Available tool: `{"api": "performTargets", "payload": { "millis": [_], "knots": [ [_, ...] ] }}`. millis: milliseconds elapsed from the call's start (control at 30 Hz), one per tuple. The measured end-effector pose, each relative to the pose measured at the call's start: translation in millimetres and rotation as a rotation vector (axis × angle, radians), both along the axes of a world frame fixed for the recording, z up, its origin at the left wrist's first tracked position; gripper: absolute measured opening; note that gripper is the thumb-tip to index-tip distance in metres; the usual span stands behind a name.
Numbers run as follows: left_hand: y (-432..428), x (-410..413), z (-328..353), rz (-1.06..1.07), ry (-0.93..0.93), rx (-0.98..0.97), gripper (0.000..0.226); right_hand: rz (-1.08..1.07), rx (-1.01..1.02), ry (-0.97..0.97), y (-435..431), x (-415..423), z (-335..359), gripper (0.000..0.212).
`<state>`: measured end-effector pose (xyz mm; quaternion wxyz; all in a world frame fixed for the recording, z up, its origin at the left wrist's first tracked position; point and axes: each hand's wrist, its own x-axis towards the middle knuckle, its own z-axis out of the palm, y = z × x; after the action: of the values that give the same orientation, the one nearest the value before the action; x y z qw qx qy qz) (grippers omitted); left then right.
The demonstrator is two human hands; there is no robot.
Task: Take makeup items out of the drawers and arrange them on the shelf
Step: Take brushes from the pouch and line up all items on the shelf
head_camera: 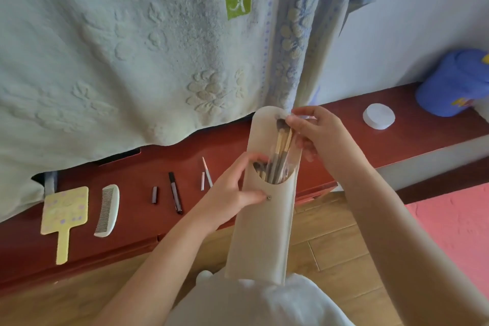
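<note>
A beige brush pouch [264, 230] stands upright in front of me, its flap open and several makeup brushes [281, 151] sticking out. My left hand [232, 188] grips the pouch at its opening. My right hand [315, 130] pinches the tops of the brushes near the flap. On the red-brown shelf [132, 219] lie a yellow hand mirror [63, 217], a white comb [107, 210], a small dark tube [154, 194], a black pen-shaped item [175, 192], a thin white pencil [207, 172] with its cap [202, 181], and a white round jar [379, 116].
Pale towels [119, 47] hang over the shelf's back and cover its left end. A blue cap [455, 85] sits at the far right. Wooden floor [330, 246] lies below, with a pink mat [455, 233] at the right.
</note>
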<state>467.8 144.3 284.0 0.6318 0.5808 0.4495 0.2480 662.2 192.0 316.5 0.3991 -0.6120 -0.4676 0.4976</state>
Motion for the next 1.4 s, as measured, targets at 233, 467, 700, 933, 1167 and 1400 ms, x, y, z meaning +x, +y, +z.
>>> {"api": "performTargets", "payload": {
  "millis": [233, 467, 700, 933, 1167, 1400],
  "knots": [
    [-5, 4, -4, 0.142, 0.032, 0.069, 0.042, 0.345, -0.215, -0.026, -11, -10, -8, 0.007],
    [-9, 4, -13, 0.185, 0.075, 0.08, 0.026, 0.377, -0.178, -0.065, -11, -20, -12, 0.004],
    [-13, 5, -21, 0.213, 0.093, 0.111, 0.024, 0.454, -0.103, -0.224, -11, -30, -20, 0.004],
    [-13, -22, -37, 0.31, 0.161, 0.044, 0.02, 0.024, 0.024, -0.037, 28, -5, -20, 0.015],
    [-18, -51, -45, 0.617, 0.134, -0.014, 0.017, 0.312, -0.291, -0.278, 52, -23, -93, 0.026],
    [-11, -59, -49, 0.593, 0.008, -0.177, 0.034, 0.426, -0.307, -0.415, 77, -71, -146, 0.032]
  ]
}}
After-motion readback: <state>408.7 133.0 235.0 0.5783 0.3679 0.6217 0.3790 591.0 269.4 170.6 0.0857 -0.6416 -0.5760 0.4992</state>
